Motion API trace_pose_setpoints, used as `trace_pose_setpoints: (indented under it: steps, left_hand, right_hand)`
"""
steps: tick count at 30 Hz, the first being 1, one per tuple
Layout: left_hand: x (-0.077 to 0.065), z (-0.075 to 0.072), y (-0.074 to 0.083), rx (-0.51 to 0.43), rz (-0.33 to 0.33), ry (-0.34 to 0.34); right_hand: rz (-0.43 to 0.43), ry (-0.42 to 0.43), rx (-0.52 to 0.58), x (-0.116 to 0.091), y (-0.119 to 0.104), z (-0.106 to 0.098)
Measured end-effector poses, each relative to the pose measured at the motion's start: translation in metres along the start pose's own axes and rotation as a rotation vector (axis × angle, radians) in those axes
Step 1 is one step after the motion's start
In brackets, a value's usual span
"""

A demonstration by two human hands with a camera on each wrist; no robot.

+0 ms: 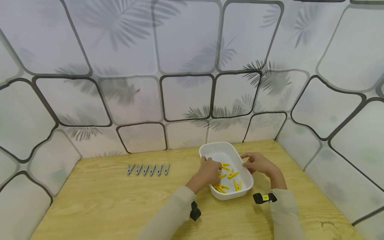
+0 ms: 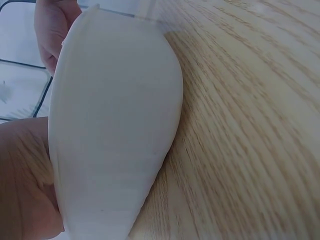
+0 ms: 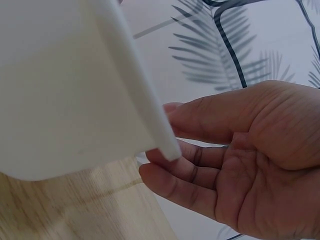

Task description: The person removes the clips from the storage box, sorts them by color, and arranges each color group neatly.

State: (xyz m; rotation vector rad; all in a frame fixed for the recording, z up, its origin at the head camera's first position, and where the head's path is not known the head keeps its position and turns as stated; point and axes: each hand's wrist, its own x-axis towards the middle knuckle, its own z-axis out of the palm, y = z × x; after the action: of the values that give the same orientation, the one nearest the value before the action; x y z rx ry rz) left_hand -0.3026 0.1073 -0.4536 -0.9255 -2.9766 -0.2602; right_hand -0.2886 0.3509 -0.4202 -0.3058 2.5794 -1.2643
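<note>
A white plastic basin (image 1: 231, 195) stands on the wooden table with several yellow clothespins (image 1: 232, 173) scattered inside. My left hand (image 1: 209, 171) reaches over its left rim, fingers bent down among the clothespins; I cannot tell whether they pinch one. Only the basin's outer wall (image 2: 115, 110) fills the left wrist view, hiding those fingertips. On the opposite side my right hand (image 1: 262, 164) grips the rim. The right wrist view has the thumb above the basin's edge (image 3: 140, 95) and the fingers tucked beneath it.
Several grey clothespins (image 1: 151, 170) lie in a neat row left of the basin. The wooden tabletop (image 1: 105, 206) ends at a patterned curtain-like backdrop (image 1: 186, 96) at the back and both sides. Each wrist carries a black camera strap (image 1: 265, 198).
</note>
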Motion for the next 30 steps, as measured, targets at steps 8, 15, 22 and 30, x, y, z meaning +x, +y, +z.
trace_pose_setpoints:
  steps: [8, 15, 22, 30]
  left_hand:
    - [0.002, 0.001, 0.002, 0.015, -0.028, -0.046]
    - [0.001, 0.003, 0.001, 0.048, -0.029, -0.037]
    - [0.000, 0.003, -0.005, -0.045, -0.004, 0.019]
    - [-0.006, 0.005, -0.010, -0.235, 0.065, 0.180]
  right_hand:
    - [0.005, -0.007, 0.000, -0.002, 0.002, 0.001]
    - [-0.005, -0.003, -0.003, -0.002, 0.003, 0.003]
    - [-0.002, 0.000, -0.009, -0.001, -0.001, 0.001]
    - [-0.013, -0.002, 0.001, -0.001, -0.001, 0.001]
